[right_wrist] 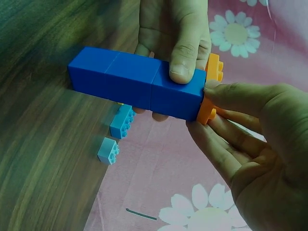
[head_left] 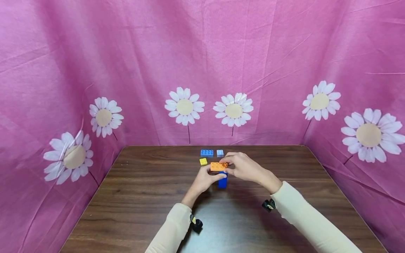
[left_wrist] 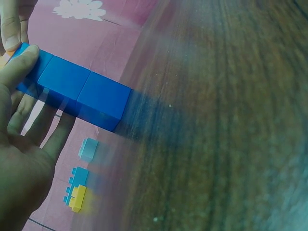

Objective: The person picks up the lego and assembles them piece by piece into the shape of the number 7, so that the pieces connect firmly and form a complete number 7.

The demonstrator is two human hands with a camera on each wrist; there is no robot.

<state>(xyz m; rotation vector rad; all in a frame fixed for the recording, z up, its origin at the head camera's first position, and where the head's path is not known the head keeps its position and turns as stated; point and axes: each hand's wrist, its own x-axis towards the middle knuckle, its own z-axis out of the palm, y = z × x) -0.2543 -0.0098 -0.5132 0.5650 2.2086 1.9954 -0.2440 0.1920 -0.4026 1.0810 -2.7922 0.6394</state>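
Three blue blocks stacked end to end form a tower [head_left: 223, 181], which appears to stand upright on the table. My left hand [head_left: 203, 180] grips its upper part, thumb on the near side and fingers on the far side, as the left wrist view shows. Across the top lies an orange toy brick [head_left: 217, 166] with studs, overhanging to the left. My right hand [head_left: 244, 168] pinches this brick at its right end between thumb and fingers. In the right wrist view the orange brick [right_wrist: 213, 67] sits against the tower's top; whether it is fully seated I cannot tell.
Behind the hands on the wooden table [head_left: 142, 196] are a blue brick [head_left: 207, 152], a small pale blue brick [head_left: 220, 153] and a small yellow brick [head_left: 203, 161]. A pink cloth [head_left: 142, 70] with white flowers rises around the table's back and sides.
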